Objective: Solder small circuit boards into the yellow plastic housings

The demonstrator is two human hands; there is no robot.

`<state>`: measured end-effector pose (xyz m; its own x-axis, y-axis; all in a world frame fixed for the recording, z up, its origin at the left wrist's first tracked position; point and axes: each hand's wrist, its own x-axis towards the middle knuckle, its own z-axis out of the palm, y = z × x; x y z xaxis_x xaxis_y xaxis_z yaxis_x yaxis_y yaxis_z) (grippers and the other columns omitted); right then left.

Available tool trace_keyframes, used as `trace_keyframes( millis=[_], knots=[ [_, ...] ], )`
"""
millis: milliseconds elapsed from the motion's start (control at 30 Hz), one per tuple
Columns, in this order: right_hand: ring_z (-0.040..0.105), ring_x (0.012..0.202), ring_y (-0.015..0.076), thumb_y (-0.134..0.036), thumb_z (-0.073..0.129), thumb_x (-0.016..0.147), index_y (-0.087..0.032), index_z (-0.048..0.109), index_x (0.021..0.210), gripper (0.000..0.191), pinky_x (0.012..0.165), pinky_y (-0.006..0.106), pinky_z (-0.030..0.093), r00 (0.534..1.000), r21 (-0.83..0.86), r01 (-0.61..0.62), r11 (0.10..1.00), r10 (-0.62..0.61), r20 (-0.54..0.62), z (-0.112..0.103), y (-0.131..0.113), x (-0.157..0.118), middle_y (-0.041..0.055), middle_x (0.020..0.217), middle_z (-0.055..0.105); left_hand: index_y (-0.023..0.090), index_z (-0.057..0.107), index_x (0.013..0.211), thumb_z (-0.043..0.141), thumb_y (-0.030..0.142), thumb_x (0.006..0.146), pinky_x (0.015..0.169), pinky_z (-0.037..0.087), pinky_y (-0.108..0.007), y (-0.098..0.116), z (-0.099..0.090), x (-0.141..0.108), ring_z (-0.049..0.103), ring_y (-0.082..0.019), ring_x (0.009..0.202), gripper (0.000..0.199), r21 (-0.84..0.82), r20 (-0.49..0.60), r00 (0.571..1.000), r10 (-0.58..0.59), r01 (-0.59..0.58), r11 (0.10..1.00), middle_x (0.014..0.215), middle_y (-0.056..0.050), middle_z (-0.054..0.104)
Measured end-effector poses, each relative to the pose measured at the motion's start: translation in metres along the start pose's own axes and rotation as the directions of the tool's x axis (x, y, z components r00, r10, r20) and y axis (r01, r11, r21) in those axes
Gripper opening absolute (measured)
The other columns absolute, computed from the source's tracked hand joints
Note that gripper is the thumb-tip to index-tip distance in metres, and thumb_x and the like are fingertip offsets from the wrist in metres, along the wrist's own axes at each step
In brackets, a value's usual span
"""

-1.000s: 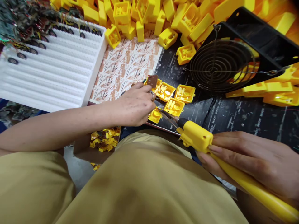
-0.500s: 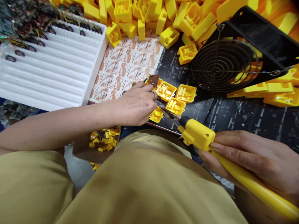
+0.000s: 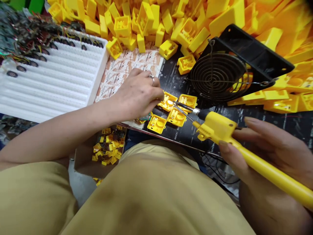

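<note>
Near the middle of the frame, on my black desk mat (image 3: 175, 85), a yellow plastic housing (image 3: 167, 101) lies just beyond the curled fingers of my left hand (image 3: 138, 94), which is nearer to it; I can't tell whether those fingers pinch anything. My right hand (image 3: 266, 147) wraps a yellow soldering iron (image 3: 216, 128), whose long axis runs from lower right to upper left, its metal tip (image 3: 185, 107) reaching that housing from the right.

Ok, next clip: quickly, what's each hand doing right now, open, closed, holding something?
Left hand: curled down at a yellow plastic housing; cannot tell whether it holds anything.
Right hand: closed, holding a yellow soldering iron.
</note>
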<state>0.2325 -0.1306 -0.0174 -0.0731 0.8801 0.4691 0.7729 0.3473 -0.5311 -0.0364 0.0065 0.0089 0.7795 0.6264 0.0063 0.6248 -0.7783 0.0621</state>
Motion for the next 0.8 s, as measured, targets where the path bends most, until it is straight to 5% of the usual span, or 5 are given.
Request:
trace_keyframes(
  millis=[133, 267, 600, 800],
  knots=[
    [0.070, 0.067, 0.0180, -0.030, 0.071, 0.086, -0.025, 0.063, 0.115, 0.031, 0.058, 0.027, 0.059, 0.994, 0.020, 0.100, 0.995, -0.101, 0.048, 0.014, -0.001, 0.007, 0.0045, 0.092, 0.074, 0.019, 0.069, 0.082, 0.047, 0.026, 0.090, 0.094, 0.040, -0.046, -0.006, 0.013, 0.022, 0.056, -0.027, 0.109, 0.024, 0.032, 0.031, 0.999, 0.018, -0.019, 0.999, 0.099, -0.005, 0.066],
    [0.070, 0.070, 0.0172, -0.029, 0.068, 0.087, -0.022, 0.062, 0.097, 0.013, 0.065, 0.029, 0.062, 0.990, 0.106, 0.069, 0.992, -0.081, 0.116, 0.020, -0.002, 0.015, 0.0032, 0.085, 0.072, 0.018, 0.067, 0.081, 0.050, 0.027, 0.088, 0.094, 0.041, -0.047, -0.008, 0.018, 0.031, 0.056, -0.028, 0.109, 0.021, 0.080, 0.073, 0.997, 0.037, -0.043, 0.996, 0.096, -0.005, 0.067],
    [0.068, 0.071, 0.0157, -0.028, 0.066, 0.089, -0.023, 0.060, 0.092, 0.008, 0.064, 0.028, 0.061, 0.990, 0.163, 0.061, 0.985, -0.080, 0.112, 0.018, -0.009, 0.025, 0.0022, 0.080, 0.069, 0.017, 0.065, 0.072, 0.052, 0.022, 0.083, 0.087, 0.044, -0.039, -0.015, 0.019, 0.030, 0.057, -0.025, 0.101, 0.018, 0.115, 0.091, 0.990, 0.104, -0.115, 0.987, 0.086, -0.007, 0.066],
    [0.069, 0.071, 0.0156, -0.029, 0.067, 0.089, -0.022, 0.062, 0.109, 0.022, 0.062, 0.026, 0.059, 0.996, 0.167, 0.040, 0.985, -0.053, 0.077, 0.018, -0.003, 0.018, 0.0033, 0.087, 0.071, 0.018, 0.070, 0.084, 0.048, 0.024, 0.086, 0.083, 0.045, -0.039, -0.025, 0.005, 0.030, 0.058, -0.026, 0.101, 0.023, 0.059, 0.061, 0.995, 0.082, -0.086, 0.995, 0.097, -0.008, 0.068]
  ],
)
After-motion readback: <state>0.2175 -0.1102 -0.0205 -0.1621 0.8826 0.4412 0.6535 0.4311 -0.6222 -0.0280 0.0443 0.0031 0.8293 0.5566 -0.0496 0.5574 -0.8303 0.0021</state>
